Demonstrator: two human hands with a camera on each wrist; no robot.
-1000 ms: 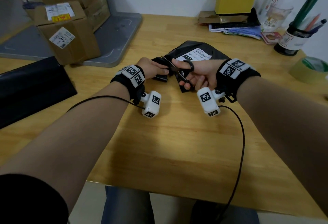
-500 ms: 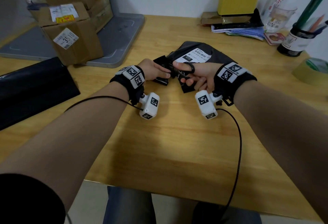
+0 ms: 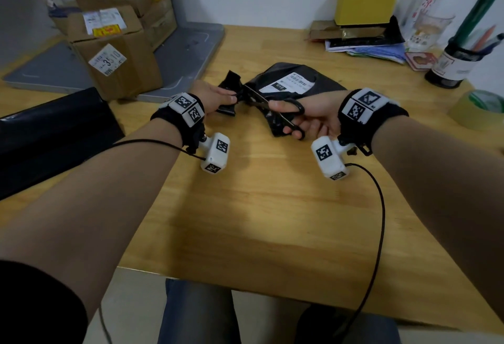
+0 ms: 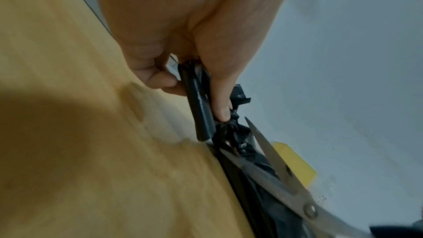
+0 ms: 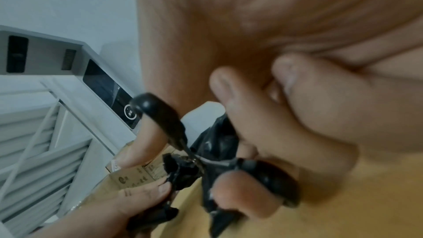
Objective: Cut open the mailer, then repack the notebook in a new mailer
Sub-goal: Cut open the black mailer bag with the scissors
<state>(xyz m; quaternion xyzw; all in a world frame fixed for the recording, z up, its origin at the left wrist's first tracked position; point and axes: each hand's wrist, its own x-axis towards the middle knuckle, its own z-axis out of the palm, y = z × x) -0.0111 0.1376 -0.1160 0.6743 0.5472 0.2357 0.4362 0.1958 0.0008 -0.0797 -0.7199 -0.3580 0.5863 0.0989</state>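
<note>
A black mailer (image 3: 313,82) with a white label lies mid-table. My left hand (image 3: 215,95) pinches its bunched left end (image 4: 199,111) between thumb and fingers. My right hand (image 3: 308,117) grips black-handled scissors (image 3: 275,103), thumb and fingers through the loops (image 5: 160,113). The blades (image 4: 270,160) stand open around the crumpled plastic just right of my left fingers. A flat black new mailer (image 3: 49,136) lies at the left edge. The notebook is hidden from view.
Cardboard boxes (image 3: 114,52) stand on a grey tray (image 3: 185,54) at the back left. A yellow box (image 3: 366,2), papers, a glass, a pen-holding bottle (image 3: 452,65) and a tape roll (image 3: 482,109) line the back right. Bare wood (image 3: 272,221) spreads toward me.
The scissors' blades, nearly together half a second ago, have spread apart at the mailer's end. The right hand has drawn a little to the right. The left hand keeps its pinch.
</note>
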